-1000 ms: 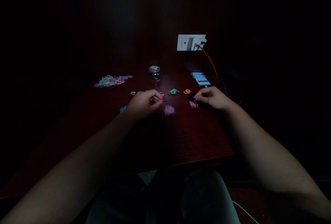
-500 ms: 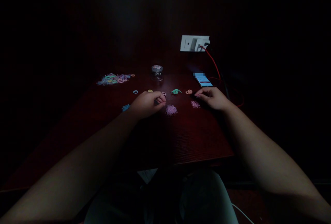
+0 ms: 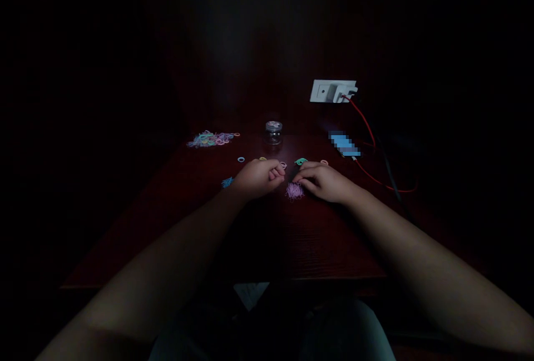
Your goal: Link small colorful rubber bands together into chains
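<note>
The scene is very dark. My left hand (image 3: 258, 177) rests on a dark red table (image 3: 267, 238) with its fingers curled and pinched; what they hold is too small to make out. My right hand (image 3: 323, 181) lies beside it, fingers bent, fingertips touching a small pink heap of rubber bands (image 3: 294, 191). Small coloured rings lie just beyond the hands: a blue ring (image 3: 241, 159), a green ring (image 3: 300, 161) and an orange ring (image 3: 324, 162). A blue bunch of bands (image 3: 227, 182) lies left of my left wrist.
A mixed pile of coloured bands (image 3: 211, 139) lies at the far left, a small glass jar (image 3: 273, 132) behind the hands. A lit phone (image 3: 344, 144) sits far right on a red cable (image 3: 367, 127) from a white wall socket (image 3: 332, 91). My knees show below the table edge.
My right hand has moved left, from a second pink heap to the middle pink heap beside my left hand. The view has shifted, so everything sits lower and further right.
</note>
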The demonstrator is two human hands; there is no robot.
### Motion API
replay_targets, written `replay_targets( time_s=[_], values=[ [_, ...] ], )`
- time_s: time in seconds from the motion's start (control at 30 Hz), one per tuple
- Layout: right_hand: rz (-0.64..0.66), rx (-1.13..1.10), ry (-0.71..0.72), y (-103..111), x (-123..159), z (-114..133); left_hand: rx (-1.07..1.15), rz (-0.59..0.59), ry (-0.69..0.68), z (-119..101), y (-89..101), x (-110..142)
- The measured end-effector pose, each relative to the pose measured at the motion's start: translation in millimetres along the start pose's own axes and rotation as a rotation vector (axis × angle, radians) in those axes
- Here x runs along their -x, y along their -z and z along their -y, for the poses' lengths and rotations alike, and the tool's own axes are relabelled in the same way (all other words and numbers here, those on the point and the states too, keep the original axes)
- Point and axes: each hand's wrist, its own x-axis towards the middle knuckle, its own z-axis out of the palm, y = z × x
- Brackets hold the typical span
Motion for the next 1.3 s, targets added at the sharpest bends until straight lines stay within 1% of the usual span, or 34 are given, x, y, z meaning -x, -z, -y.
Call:
replay_targets(
  time_s=[0.1, 0.2, 0.3, 0.43, 0.5, 0.63, 0.7, 0.83, 0.9, 0.97, 1.07, 1.13, 1.2, 1.27, 1.3],
  values=[
    [0.075, 0.043, 0.007, -3.7, -5.6, -0.5, -0.018, -0.039, 0.022, 1.4, 0.3, -0.2],
    [0.102, 0.070, -0.016, -1.4, -10.6, -2.3, -0.020, -0.062, 0.027, 1.8, 0.6, -0.5],
    [0.065, 0.039, -0.039, 7.4, -18.3, -2.8, -0.011, -0.084, 0.049, 2.5, 1.5, -0.8],
    [-0.073, -0.031, -0.102, 15.3, -24.5, -3.6, -0.010, -0.130, 0.074, 3.3, 3.3, -0.5],
    [-0.104, -0.076, -0.128, 11.8, -22.7, -5.0, -0.007, -0.134, 0.072, 3.5, 3.4, -0.3],
    [-0.018, -0.157, -0.091, -5.7, -15.7, -8.3, -0.013, -0.142, 0.065, 4.1, 2.0, -0.4],
    [-0.013, -0.185, -0.080, -13.4, -13.9, -9.1, -0.031, -0.159, 0.086, 5.2, 2.3, -0.8],
    [-0.079, -0.219, -0.117, -18.7, -12.8, -8.9, -0.087, -0.233, 0.159, 10.4, 8.2, -1.5],
    [-0.130, -0.215, -0.197, -17.7, -11.7, -9.5, -0.127, -0.282, 0.208, 14.7, 13.0, -1.3],
    [-0.135, -0.222, -0.250, -16.5, -10.1, -11.7, -0.171, -0.323, 0.273, 21.0, 18.1, -0.1],
    [-0.129, -0.238, -0.237, -16.5, -8.0, -17.0, -0.227, -0.369, 0.380, 37.5, 29.3, 7.2],
    [-0.180, -0.213, -0.259, -17.5, -7.3, -20.3, -0.269, -0.407, 0.469, 54.9, 41.7, 18.0],
    [-0.239, -0.198, -0.271, -18.5, -7.0, -22.9, -0.310, -0.432, 0.560, 76.9, 57.7, 33.6],
    [-0.255, -0.210, -0.264, -19.4, -7.1, -24.6, -0.354, -0.453, 0.667, 99.8, 73.6, 51.1],
    [-0.247, -0.218, -0.260, -19.7, -7.2, -25.3, -0.382, -0.444, 0.712, 110.1, 80.1, 59.1]
  ],
)
